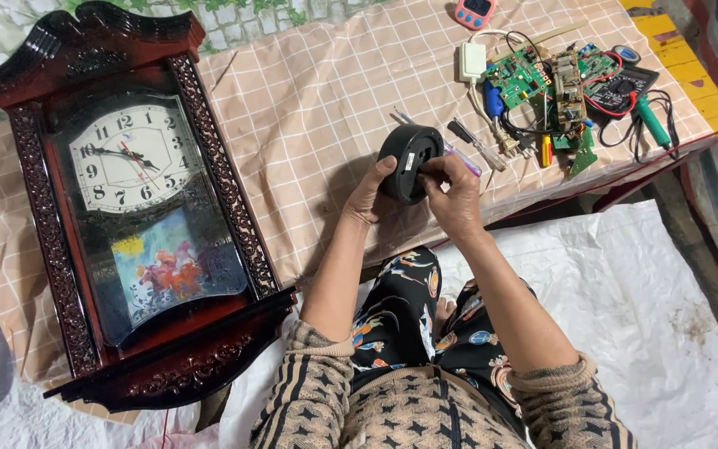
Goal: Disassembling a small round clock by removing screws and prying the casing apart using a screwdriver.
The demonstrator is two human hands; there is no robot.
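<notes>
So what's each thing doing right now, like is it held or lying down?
Round black clock: held up over the table in both hands.
Left hand: gripping the clock's left edge.
Right hand: fingers on its right side.
Wall clock: lying flat, face up.
Circuit boards: bare, lying wired together.
Screwdriver: lying on the cloth.

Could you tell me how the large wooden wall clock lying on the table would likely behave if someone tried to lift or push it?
The wall clock looks heavy: it is long, with a thick carved dark frame. Its glass front seems fragile, so bumps are risky. Lying flat on the checked cloth, with its lower end past the table edge, it would probably drag the cloth along if pushed, and could tip off.
</notes>
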